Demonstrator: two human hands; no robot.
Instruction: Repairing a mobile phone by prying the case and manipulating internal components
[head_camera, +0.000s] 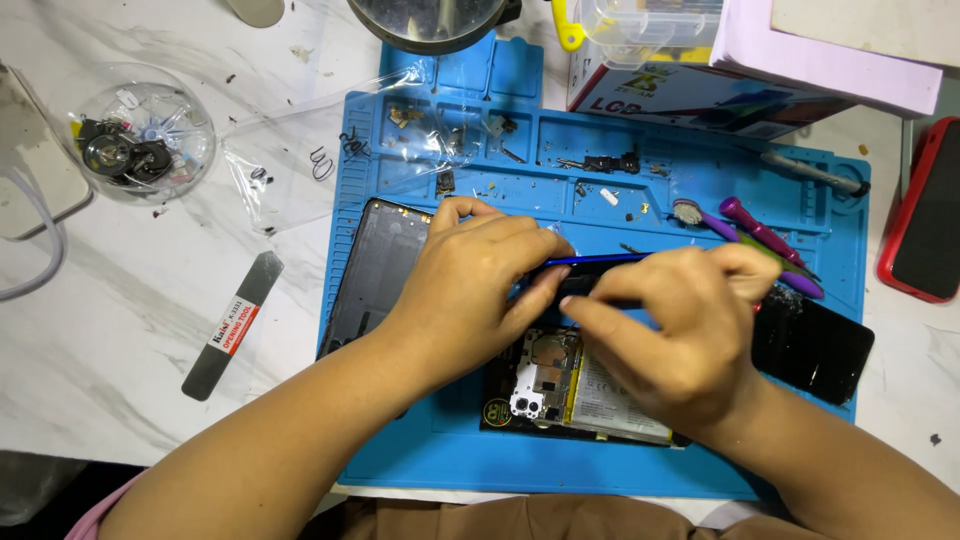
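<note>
Head view: nearest, the opened phone body (575, 385) lies on the blue mat (420, 455). Both the left hand (470, 285) and right hand (680, 330) pinch the blue-edged back cover (590, 262) above it; best lifted evenly. Beyond, purple tools (765, 235) and loose screws crowd the mat.

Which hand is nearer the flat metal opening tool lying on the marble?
Left. The left hand works over the blue mat, just right of the flat metal opening tool; the right hand sits farther right, beyond the left, over the opened phone.
</note>
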